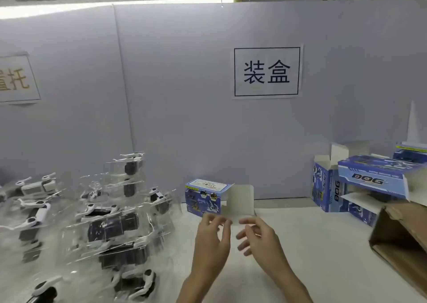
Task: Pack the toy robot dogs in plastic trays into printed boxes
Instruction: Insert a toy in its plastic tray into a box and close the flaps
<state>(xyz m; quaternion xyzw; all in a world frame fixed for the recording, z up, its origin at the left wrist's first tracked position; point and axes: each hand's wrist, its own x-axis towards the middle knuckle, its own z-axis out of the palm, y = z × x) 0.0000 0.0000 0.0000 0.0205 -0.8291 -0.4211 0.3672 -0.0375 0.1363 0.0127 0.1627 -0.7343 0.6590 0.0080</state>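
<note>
— So where is the printed box (203, 197)?
— Mid-table, lying lengthwise left to right, its open flap (240, 201) facing right.
— And the hands?
— Left hand (211, 240) and right hand (261, 240) hover just before it, fingers loosely spread, gripping nothing.

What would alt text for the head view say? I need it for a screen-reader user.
A person's left hand and right hand reach toward a small blue printed box with an open flap on a white table. Clear plastic trays with toy robot dogs pile at left; more blue boxes and a brown carton sit at right.
</note>
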